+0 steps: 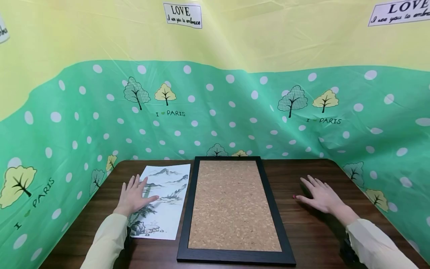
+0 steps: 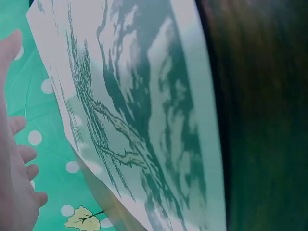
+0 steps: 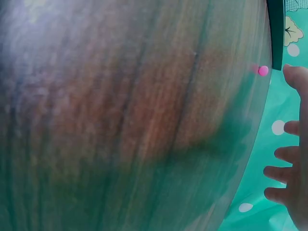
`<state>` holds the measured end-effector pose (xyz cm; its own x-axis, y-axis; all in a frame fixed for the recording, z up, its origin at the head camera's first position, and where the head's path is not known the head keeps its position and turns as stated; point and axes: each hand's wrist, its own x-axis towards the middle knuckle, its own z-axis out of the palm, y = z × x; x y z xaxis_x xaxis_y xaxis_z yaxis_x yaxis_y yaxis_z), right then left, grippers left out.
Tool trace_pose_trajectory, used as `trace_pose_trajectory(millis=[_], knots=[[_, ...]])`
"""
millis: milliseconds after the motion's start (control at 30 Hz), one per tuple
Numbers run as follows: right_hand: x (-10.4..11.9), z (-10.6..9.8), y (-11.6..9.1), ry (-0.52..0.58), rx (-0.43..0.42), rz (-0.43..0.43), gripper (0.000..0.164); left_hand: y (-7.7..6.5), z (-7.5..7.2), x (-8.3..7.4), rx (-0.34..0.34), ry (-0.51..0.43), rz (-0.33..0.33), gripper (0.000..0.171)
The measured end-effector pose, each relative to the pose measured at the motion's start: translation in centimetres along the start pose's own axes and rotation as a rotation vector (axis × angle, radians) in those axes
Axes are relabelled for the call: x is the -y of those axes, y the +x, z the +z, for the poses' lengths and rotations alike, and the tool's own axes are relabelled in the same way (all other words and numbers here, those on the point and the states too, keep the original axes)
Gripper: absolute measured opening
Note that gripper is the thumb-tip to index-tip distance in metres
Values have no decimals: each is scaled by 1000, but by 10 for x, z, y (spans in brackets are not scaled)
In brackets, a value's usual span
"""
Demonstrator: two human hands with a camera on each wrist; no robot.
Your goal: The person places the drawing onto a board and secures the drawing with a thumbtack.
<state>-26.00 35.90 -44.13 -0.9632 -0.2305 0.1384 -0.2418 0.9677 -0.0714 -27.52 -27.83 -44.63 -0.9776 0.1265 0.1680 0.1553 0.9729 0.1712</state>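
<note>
Over the left part of a white sheet with an ink landscape picture point(image 1: 171, 209) is my left hand point(image 1: 134, 196), its fingers spread and straight. The same sheet point(image 2: 125, 96) fills the middle of the left wrist view. To the right lies a cork board point(image 1: 235, 205) in a black frame point(image 1: 235, 256). My right hand point(image 1: 320, 196) is over the table on the right side, fingers extended, with nothing in its grasp. A small pink pin-like piece point(image 3: 263, 70) sits on the wood near the right thumb; its exact kind is too small to tell.
The dark wooden table point(image 1: 279, 172) has rounded back corners. A green and yellow cloth point(image 1: 231, 108) with white dots and printed trees hangs behind it and along both sides. The framed board reaches from the table's back edge toward the front.
</note>
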Motion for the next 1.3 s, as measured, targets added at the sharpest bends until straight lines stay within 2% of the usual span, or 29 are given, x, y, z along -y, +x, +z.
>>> trace_pose_trajectory(millis=[167,400,500,700,833,1100,1300], knots=[[1,0,1,10,-13,-23,82,-4,-2,4,17,-12,-13,96],[5,0,-1,61,-23,-24,80,-10,-5,11,28,-84,-56,96],[7,1,-1,119,-12,-5,79,-14,-7,15,65,-136,-104,99],[10,3,-1,268,-7,31,73,-20,-11,25,134,-237,-239,101],[11,5,0,321,-39,30,62,-22,-13,29,147,-262,-273,97],[15,14,6,448,-77,7,29,-22,-10,31,159,-282,-310,87],[18,18,10,467,-87,-6,13,-21,-8,28,183,-334,-379,79]])
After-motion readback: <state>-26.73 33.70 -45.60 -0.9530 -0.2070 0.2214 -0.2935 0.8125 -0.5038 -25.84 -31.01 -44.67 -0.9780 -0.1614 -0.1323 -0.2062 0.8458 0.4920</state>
